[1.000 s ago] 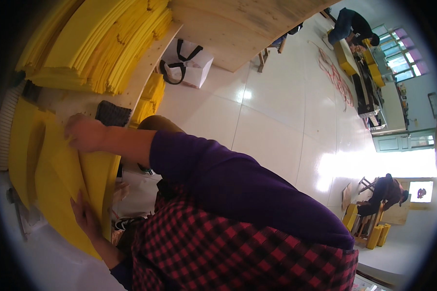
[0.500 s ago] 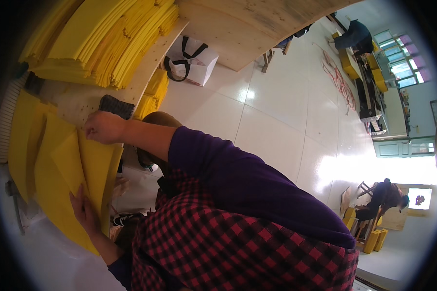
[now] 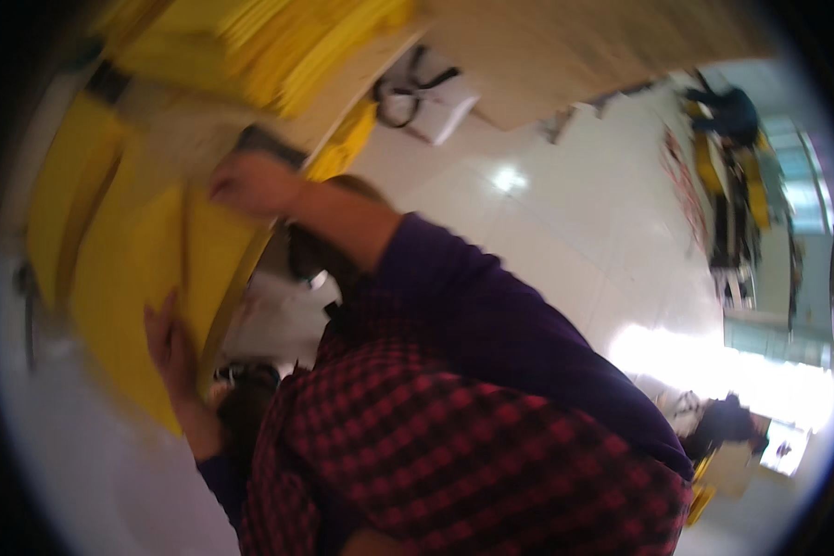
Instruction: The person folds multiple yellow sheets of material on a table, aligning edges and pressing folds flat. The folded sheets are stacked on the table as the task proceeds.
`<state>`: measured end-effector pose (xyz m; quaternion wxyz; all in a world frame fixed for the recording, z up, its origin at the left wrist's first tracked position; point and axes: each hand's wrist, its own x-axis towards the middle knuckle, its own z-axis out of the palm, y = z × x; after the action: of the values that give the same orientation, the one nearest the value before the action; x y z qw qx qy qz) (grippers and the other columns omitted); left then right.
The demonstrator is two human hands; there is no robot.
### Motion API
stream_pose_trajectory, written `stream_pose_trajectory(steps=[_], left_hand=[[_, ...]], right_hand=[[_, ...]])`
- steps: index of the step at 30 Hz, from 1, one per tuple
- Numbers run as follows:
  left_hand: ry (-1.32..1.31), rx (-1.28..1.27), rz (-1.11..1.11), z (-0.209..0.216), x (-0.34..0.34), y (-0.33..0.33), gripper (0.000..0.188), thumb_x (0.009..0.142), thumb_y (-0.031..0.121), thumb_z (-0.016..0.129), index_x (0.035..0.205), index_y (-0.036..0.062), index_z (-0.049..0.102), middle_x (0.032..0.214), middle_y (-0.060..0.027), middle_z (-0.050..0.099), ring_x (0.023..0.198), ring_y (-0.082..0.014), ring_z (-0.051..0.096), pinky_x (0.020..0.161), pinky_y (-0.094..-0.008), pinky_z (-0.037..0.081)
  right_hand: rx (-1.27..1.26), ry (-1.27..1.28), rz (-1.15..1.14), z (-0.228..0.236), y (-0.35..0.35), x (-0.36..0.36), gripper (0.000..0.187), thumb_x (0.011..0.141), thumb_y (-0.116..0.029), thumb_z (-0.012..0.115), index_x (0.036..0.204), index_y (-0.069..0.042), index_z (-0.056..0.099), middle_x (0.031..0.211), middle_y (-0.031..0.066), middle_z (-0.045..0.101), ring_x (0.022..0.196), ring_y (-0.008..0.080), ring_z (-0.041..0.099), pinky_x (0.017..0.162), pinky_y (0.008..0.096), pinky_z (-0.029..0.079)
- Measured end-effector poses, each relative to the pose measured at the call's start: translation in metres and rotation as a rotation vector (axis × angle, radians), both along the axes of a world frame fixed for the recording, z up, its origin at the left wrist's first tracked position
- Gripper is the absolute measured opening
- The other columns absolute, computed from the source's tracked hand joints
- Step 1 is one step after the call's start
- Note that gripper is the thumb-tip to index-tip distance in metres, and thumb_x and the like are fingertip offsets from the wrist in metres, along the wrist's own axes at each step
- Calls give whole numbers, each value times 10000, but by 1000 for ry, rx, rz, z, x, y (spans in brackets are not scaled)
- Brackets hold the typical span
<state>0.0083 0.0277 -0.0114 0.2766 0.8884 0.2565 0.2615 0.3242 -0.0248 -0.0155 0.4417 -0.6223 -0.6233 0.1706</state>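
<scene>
A large yellow sheet (image 3: 125, 278) lies over the work table at the left, with a dark seam line running down its middle. My left hand (image 3: 170, 341) rests on the sheet's lower part, fingers stretched out and apart. Farther up, my right hand (image 3: 258, 183) is closed over the sheet's upper edge; blur hides what its fingers hold, if anything. Right beside that hand sits a dark grey block (image 3: 271, 145) on the wooden board (image 3: 181, 116). Another yellow sheet (image 3: 69, 199) lies along the far left side.
Thick stacks of yellow sheets (image 3: 296, 56) stand at the top. A white bag with black handles (image 3: 440, 111) is on the tiled floor (image 3: 537, 222), near a wooden panel (image 3: 584, 56). Two people work at the right: one person (image 3: 727, 116) up high, another person (image 3: 723, 422) lower down.
The whole view has shifted and blurred. The yellow sheet's raised flap now looks flatter. My right hand stays close to the dark block, and my left hand remains on the sheet.
</scene>
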Motion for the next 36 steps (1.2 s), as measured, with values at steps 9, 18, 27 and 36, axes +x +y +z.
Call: stream_pose_trajectory(steps=[9, 18, 27, 36], left_hand=[[-53, 85, 93, 13, 11, -11, 365, 835, -30, 506, 1153, 71, 655, 843, -131, 584, 881, -294, 570, 1098, -459, 293], [-69, -12, 66, 18, 9, -10, 348, 833, 11, 517, 1143, 76, 661, 1078, -166, 626, 1145, -372, 498, 1048, -420, 329], [-51, 17, 99, 16, 8, -10, 357, 824, 0, 528, 1142, 89, 663, 990, -139, 622, 1164, -384, 494, 1092, -426, 294], [-67, -16, 132, 16, 7, -12, 350, 826, 3, 553, 1135, 117, 670, 980, -135, 618, 1145, -353, 514, 1085, -404, 316]], right_hand=[[-16, 245, -30, 11, -32, 21, 112, 811, -108, 689, 901, -42, 698, 883, 76, 648, 788, 182, 635, 734, 282, 511], [-106, 22, 307, 24, -27, 20, 231, 743, -104, 737, 966, -90, 682, 945, 49, 564, 901, 186, 577, 809, 291, 471], [-307, -18, 328, 24, -15, 15, 238, 691, -94, 772, 914, -86, 688, 872, 15, 548, 800, 152, 535, 727, 275, 455], [-309, 174, 350, 16, -9, 14, 104, 775, -40, 731, 868, -42, 684, 859, -21, 533, 743, 76, 489, 665, 214, 412]])
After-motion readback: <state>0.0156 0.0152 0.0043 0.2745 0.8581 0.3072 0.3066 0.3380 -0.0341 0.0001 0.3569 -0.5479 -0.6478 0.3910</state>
